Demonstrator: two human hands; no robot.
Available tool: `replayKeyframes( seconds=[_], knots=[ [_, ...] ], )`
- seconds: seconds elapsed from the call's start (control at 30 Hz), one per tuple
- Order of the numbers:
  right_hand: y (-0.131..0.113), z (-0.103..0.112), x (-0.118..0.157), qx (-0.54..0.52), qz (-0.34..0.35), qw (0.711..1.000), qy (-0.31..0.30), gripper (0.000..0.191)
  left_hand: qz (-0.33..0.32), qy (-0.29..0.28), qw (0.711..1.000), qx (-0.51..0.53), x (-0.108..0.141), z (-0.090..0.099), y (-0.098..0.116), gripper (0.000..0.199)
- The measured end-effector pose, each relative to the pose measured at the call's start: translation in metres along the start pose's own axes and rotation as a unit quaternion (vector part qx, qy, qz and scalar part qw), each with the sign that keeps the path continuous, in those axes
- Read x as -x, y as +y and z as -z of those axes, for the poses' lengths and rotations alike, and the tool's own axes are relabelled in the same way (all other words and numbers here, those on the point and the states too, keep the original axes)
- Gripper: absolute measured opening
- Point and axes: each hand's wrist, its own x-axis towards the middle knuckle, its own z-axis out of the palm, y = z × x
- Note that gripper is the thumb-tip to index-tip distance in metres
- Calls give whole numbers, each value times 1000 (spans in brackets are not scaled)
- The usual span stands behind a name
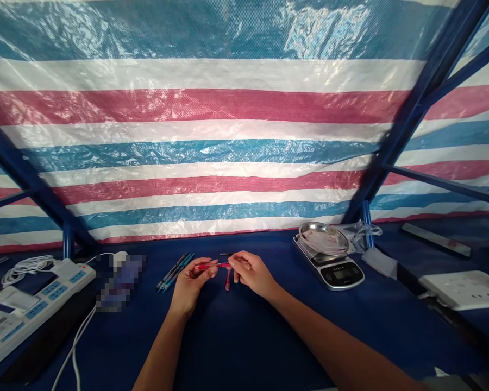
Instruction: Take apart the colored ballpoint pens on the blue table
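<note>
While the left hand (190, 286) grips a red pen (208, 266), the right hand (253, 274) pinches its far end; blue pens (175, 272) lie just left of the left hand.

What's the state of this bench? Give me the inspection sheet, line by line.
Surface: dark blue cover over the bench.
Job's things: red pen held between both hands; a red piece just below it; blue pens lying left of the left hand.
Clutter: kitchen scale with a metal dish; a blurred object; white socket panel.
Hands: left hand and right hand both grip the red pen.
Cables: white cables beside the power strip.
Surroundings: striped tarp on a blue metal frame.
</note>
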Motion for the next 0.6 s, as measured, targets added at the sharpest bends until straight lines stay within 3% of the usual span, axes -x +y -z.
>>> replayKeyframes(
  seconds=[0.37,0.47,0.6],
  knots=[
    [4,3,-4,-36,27,999,9,50,-9,-11,1000,18,2,-3,0,54],
    [3,3,-4,-39,-3,999,-29,49,-13,-19,1000,2,1,-6,5,53],
    [-1,3,-3,-40,-10,999,-35,45,-49,2,998,-50,7,-12,13,69]
  ],
)
